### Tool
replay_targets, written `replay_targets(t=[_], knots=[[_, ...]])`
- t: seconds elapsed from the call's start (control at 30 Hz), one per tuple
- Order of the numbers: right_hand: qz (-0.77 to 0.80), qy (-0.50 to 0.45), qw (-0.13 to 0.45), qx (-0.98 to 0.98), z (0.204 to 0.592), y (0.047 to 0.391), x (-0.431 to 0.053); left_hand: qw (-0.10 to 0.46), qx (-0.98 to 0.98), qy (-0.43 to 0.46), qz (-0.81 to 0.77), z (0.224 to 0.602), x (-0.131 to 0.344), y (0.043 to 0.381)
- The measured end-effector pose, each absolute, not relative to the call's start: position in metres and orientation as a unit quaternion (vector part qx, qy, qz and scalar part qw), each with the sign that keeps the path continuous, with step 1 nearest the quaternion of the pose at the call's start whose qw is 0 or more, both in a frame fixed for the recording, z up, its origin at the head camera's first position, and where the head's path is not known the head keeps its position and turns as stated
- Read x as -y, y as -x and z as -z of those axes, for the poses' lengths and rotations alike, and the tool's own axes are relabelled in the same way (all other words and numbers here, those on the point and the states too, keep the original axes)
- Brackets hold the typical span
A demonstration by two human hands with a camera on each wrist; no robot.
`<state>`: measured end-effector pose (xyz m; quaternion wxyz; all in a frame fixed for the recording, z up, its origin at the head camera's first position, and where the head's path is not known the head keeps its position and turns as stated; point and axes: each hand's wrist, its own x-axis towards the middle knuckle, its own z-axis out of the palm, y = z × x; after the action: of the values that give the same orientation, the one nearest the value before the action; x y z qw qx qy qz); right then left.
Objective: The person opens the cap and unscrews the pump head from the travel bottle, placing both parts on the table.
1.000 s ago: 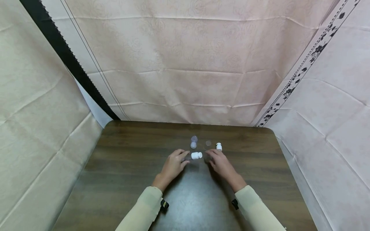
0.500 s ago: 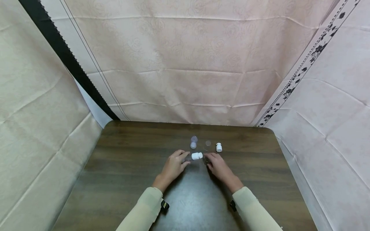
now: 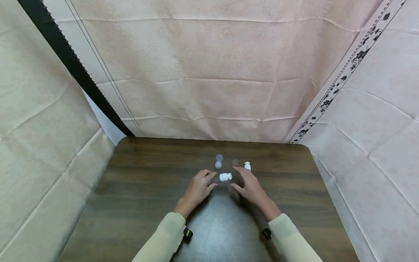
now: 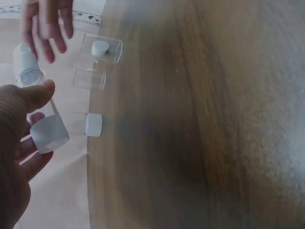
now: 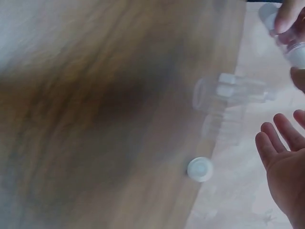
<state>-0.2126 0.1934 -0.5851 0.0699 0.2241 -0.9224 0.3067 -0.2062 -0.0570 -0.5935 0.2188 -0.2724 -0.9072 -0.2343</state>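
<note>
My left hand [image 3: 197, 188] grips a small clear bottle by its body. This bottle has a white base [image 4: 49, 133] and a white top [image 3: 226, 177], which points toward my right hand [image 3: 252, 187]. In the left wrist view, thumb and fingers wrap around the bottle. My right hand holds nothing, its fingers spread apart just beyond the top. Near it on the table are two clear cylindrical covers, the larger cover [image 5: 199, 95] and the smaller cover [image 4: 89, 78]. A white pump-like piece [image 3: 247, 166] stands behind the right hand, partly hidden by it.
A second clear bottle [image 3: 218, 162] with a white base [image 4: 94, 125] stands farther back on the brown wooden table [image 3: 147, 182]. Pale cloth [image 3: 209, 72] hangs behind the table's far edge and along both sides.
My right hand first came in to the bottle's top, then drew back to the right with its fingers spreading. The left hand and bottle shifted slightly right.
</note>
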Motion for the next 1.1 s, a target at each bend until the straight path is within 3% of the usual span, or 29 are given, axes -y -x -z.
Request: replay_targets(t=[0.37,0.67,0.87,1.1], knots=[[-0.444,-0.174,0.019,0.879,0.563,0.206,-0.185,0.253,0.894,0.311,0.201,0.582,0.044,0.205],[-0.471,-0.128,-0.021,0.873,0.563,0.207,-0.186,0.282,0.886,0.337,0.149,0.579,0.037,0.205],[-0.523,-0.124,-0.054,0.841,0.564,0.207,-0.188,0.283,0.884,0.336,0.161,0.578,0.034,0.205],[-0.519,-0.132,-0.045,0.843,0.565,0.207,-0.189,0.267,0.889,0.329,0.176,0.578,0.034,0.204]])
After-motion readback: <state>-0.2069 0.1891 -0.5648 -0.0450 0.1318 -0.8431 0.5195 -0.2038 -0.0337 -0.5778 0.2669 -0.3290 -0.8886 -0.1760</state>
